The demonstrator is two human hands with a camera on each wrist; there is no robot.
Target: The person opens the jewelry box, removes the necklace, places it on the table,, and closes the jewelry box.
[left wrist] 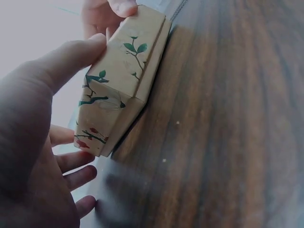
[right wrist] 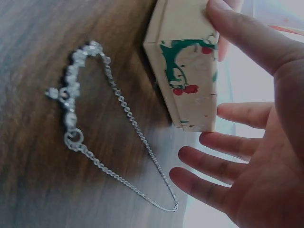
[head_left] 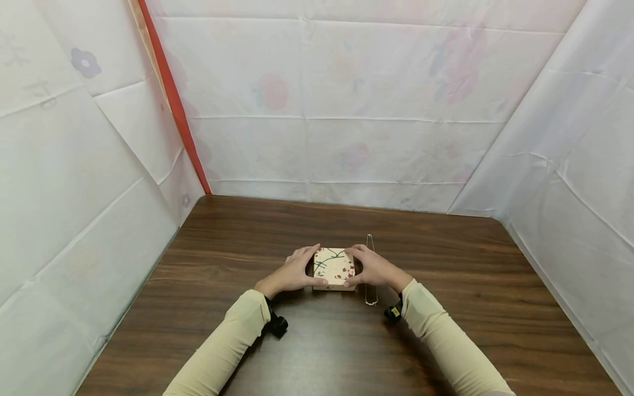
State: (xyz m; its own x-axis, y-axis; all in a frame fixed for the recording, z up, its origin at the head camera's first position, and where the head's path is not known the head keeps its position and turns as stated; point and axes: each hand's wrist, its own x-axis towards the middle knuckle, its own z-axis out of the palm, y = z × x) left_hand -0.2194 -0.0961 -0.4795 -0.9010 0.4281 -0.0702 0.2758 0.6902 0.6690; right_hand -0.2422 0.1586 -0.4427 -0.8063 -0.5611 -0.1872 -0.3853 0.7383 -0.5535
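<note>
A small cream box point(head_left: 334, 266) with painted branches, green leaves and red blossoms lies on the brown table, its lid on. My left hand point(head_left: 295, 269) holds the box's left side, thumb at the near edge and fingers toward the far edge. From the right, my right hand point(head_left: 378, 268) grips it the same way, its lower fingers spread beside the box in the right wrist view. A silver necklace point(right wrist: 124, 105) with a row of sparkling beads lies stretched out on the table just right of the box, partly hidden under the right hand in the head view.
The wood-grain table point(head_left: 238, 231) reaches back to a white printed cloth wall point(head_left: 307, 148). More cloth hangs at the left and right sides. A red strip point(head_left: 173, 99) runs down the back left corner. Black wrist cameras point(head_left: 277, 325) sit under both wrists.
</note>
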